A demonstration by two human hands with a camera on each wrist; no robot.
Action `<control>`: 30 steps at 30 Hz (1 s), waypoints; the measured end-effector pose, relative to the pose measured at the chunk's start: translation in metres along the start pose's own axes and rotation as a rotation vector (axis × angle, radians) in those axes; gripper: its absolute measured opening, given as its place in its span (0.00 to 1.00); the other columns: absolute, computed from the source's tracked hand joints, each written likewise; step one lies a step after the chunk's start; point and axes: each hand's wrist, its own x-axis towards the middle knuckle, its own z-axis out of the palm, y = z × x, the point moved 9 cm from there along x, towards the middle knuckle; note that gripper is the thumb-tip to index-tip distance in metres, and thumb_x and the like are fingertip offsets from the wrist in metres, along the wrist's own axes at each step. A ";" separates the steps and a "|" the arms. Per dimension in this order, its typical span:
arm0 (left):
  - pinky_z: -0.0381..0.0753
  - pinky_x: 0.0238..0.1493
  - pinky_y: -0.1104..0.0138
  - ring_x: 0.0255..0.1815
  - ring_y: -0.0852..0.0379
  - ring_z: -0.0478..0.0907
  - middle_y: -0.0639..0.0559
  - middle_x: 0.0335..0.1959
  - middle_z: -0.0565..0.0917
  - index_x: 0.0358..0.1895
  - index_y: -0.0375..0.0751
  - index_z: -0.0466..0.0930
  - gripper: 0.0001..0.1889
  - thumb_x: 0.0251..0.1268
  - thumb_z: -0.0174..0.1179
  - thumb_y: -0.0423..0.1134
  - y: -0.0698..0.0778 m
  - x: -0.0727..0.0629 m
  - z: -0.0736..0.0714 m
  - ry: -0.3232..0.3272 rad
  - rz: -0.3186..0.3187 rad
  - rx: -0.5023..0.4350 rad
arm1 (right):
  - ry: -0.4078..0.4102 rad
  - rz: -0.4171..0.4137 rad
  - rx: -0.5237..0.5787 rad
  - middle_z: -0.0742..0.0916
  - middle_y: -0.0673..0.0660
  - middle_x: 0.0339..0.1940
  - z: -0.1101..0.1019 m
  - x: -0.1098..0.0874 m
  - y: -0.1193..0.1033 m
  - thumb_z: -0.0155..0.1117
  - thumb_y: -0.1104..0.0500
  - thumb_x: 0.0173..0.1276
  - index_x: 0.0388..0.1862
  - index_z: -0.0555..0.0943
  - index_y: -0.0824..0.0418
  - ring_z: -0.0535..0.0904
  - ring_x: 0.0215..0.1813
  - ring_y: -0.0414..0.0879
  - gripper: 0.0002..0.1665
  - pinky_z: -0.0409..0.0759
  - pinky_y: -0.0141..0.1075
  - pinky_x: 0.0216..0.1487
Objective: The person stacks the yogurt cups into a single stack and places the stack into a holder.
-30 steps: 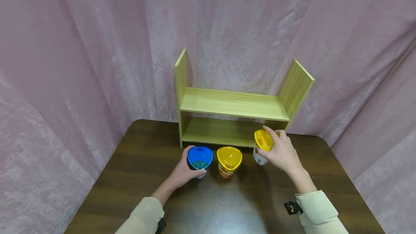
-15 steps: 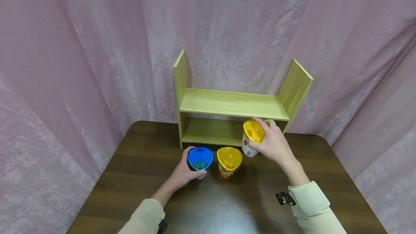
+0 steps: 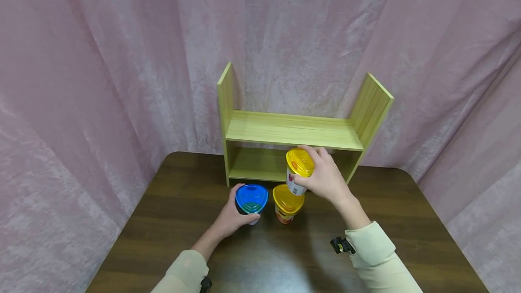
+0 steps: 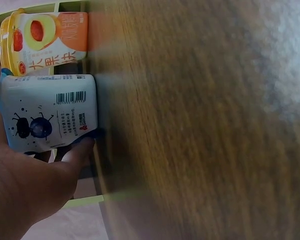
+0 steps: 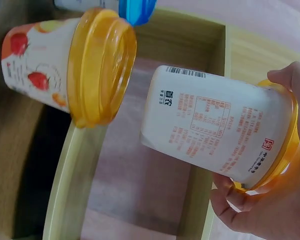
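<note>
My left hand (image 3: 231,218) grips a white cup with a blue lid (image 3: 252,197), which stands upright on the table; a blueberry picture and barcode show on its side in the left wrist view. Just right of it is an upright cup with a yellow lid (image 3: 285,202), its fruit-printed orange and white side (image 4: 47,40) facing the left wrist camera. Above that one, my right hand (image 3: 325,177) holds a second yellow-lidded cup (image 3: 300,164) by its lid. In the right wrist view its white printed side (image 5: 210,125) shows, and its bottom is apart from the lower cup's lid.
A light wooden two-level shelf (image 3: 293,130) stands behind the cups on the dark wooden table (image 3: 183,184). Its lower level lies partly hidden behind the raised cup. Pink curtains (image 3: 122,58) hang behind and beside the table.
My right hand has lifted its yellow-lidded cup and carried it left, from beside the shelf's right end to over the other yellow-lidded cup. The left hand and blue-lidded cup stay in place.
</note>
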 end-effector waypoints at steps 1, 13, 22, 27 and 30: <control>0.75 0.61 0.40 0.67 0.33 0.67 0.38 0.71 0.64 0.77 0.62 0.49 0.55 0.50 0.80 0.48 0.000 0.000 -0.001 0.002 -0.006 0.004 | -0.001 -0.004 0.002 0.75 0.61 0.58 0.002 0.001 -0.003 0.78 0.46 0.53 0.73 0.70 0.46 0.73 0.54 0.59 0.48 0.82 0.52 0.46; 0.79 0.56 0.43 0.64 0.33 0.69 0.36 0.69 0.66 0.77 0.58 0.49 0.55 0.51 0.80 0.46 0.001 -0.001 -0.004 0.009 0.005 -0.017 | -0.021 -0.068 -0.001 0.76 0.59 0.58 0.027 0.009 -0.037 0.79 0.42 0.54 0.73 0.71 0.44 0.73 0.53 0.57 0.48 0.82 0.51 0.45; 0.77 0.58 0.40 0.65 0.34 0.68 0.38 0.69 0.65 0.78 0.55 0.47 0.55 0.53 0.79 0.40 -0.003 0.003 -0.003 -0.007 0.008 -0.049 | -0.038 -0.095 0.000 0.76 0.58 0.60 0.041 0.010 -0.049 0.77 0.39 0.55 0.74 0.70 0.41 0.74 0.54 0.57 0.47 0.81 0.52 0.48; 0.77 0.59 0.41 0.64 0.36 0.69 0.39 0.68 0.67 0.78 0.56 0.47 0.54 0.53 0.79 0.42 -0.003 0.003 -0.003 -0.017 0.011 -0.044 | -0.034 -0.125 0.022 0.76 0.58 0.59 0.048 0.011 -0.055 0.77 0.39 0.55 0.74 0.71 0.44 0.75 0.54 0.56 0.47 0.80 0.51 0.49; 0.76 0.59 0.42 0.63 0.37 0.70 0.39 0.67 0.67 0.77 0.57 0.48 0.54 0.54 0.78 0.44 -0.002 0.002 -0.003 -0.022 0.017 -0.037 | -0.034 -0.138 0.034 0.76 0.58 0.60 0.052 0.011 -0.059 0.77 0.39 0.55 0.74 0.71 0.44 0.75 0.54 0.56 0.47 0.81 0.50 0.48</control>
